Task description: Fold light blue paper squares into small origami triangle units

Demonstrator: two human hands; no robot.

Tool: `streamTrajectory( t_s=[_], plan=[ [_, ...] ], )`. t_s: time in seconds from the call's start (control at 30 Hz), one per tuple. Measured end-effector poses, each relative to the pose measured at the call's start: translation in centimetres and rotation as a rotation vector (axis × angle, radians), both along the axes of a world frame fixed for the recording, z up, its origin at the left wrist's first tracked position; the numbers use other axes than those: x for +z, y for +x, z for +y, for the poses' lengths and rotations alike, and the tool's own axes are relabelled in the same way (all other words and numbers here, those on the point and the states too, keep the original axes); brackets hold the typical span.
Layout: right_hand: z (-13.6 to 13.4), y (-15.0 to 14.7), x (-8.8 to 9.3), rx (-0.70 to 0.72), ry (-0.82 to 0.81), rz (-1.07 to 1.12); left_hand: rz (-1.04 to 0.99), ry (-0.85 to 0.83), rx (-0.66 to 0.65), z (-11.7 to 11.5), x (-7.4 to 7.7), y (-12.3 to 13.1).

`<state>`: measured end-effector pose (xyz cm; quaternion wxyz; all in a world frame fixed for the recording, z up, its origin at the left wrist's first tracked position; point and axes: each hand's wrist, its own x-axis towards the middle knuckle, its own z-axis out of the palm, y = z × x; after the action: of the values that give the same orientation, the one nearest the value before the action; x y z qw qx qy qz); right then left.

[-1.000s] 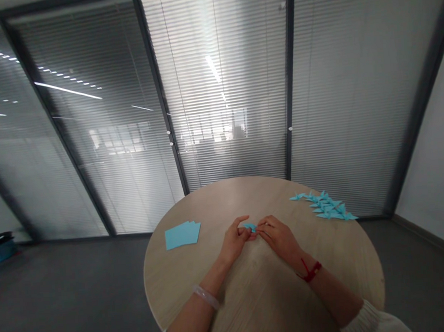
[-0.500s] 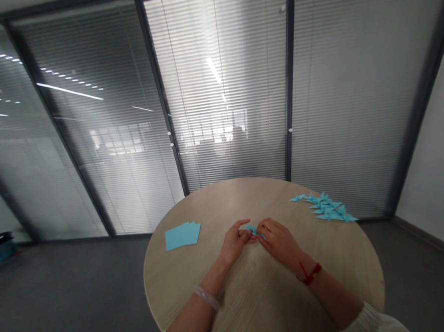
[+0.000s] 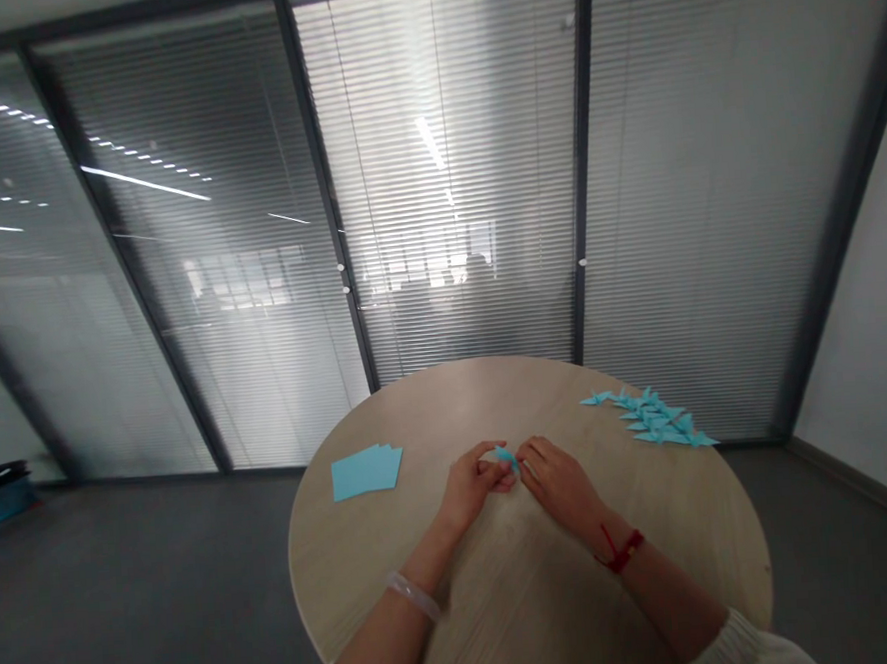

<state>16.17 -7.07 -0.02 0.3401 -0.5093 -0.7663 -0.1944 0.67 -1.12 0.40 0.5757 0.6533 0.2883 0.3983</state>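
A small folded piece of blue paper [image 3: 506,456] is held between my two hands above the middle of the round table [image 3: 484,395]. My left hand [image 3: 474,482] pinches it from the left, and the fingers of my right hand [image 3: 555,475] close on its right edge. The fingers partly cover the paper, so its exact shape is unclear. Flat blue sheets [image 3: 367,473] lie in a stack to the left of my left hand. Several folded blue paper cranes [image 3: 655,419] sit in a group at the table's right back edge.
Glass partitions with blinds [image 3: 456,171] stand right behind the table. A dark and blue object [image 3: 3,494] rests at the far left. Grey floor [image 3: 166,589] shows on both sides, and a white wall [image 3: 872,346] is at the right.
The small blue paper has turned and stands up more between my fingers. My right fingers have shifted slightly to the right. The whole view has moved very slightly.
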Motion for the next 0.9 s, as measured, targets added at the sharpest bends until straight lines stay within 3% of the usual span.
streamTrajectory(
  t_s=[0.13,0.27,0.57,0.9],
  plan=[
    [0.5,0.2,-0.6,-0.051,-0.041,-0.032,0.138,0.173,0.051,-0.1,0.4,-0.4],
    [0.8,0.2,-1.1,-0.086,-0.067,-0.093,0.160,0.341,0.193,-0.2,1.2,-0.8],
    [0.7,0.3,-1.0,-0.051,-0.082,-0.062,0.142,0.290,0.139,-0.2,1.9,-1.0],
    [0.3,0.0,-0.7,0.090,-0.131,0.066,0.236,0.340,0.188,0.2,1.9,-1.2]
  ],
)
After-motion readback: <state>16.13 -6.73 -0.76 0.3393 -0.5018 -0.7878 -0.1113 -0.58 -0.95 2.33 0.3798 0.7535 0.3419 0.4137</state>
